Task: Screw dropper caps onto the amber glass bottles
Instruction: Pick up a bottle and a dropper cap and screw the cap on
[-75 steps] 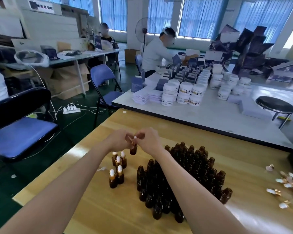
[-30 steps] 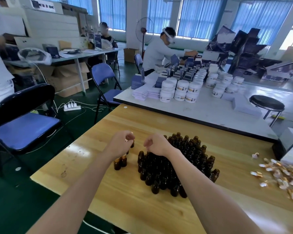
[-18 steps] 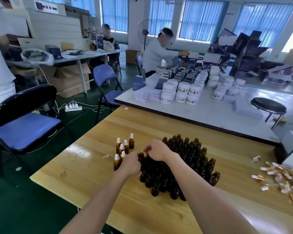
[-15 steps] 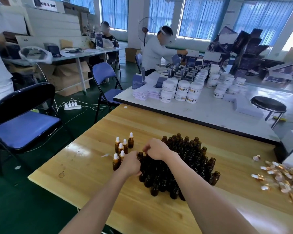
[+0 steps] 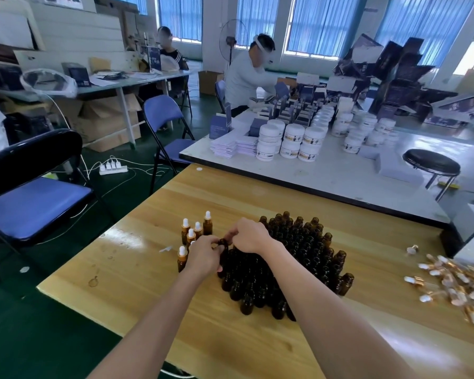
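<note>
1. Against the frame half a second back: the left hand (image 5: 203,257) has come up off the near-left edge of the bottle cluster and now meets the right hand (image 5: 248,235) over it. The five capped bottles (image 5: 196,233) have not moved.
2. Left hand is closed around an uncapped amber bottle (image 5: 224,248), its dark neck showing between the two hands. The right hand's fingertips are pinched at that neck; whether they hold a cap cannot be told.
3. Open bottles (image 5: 290,265) stand upright, packed tight in a block on the wooden table (image 5: 257,192). Contents, if any, cannot be seen through the dark glass.
4. Capped bottles stand just left of the block, white bulbs up; the left hand hides part of the group.
5. Loose dropper caps (image 5: 454,283), gold collars and white bulbs, lie in a heap at the right edge, well apart from the bottles.
6. Beyond: a white table (image 5: 340,176) with stacked white jars (image 5: 293,142); a blue folding chair (image 5: 30,198) at left.
</note>
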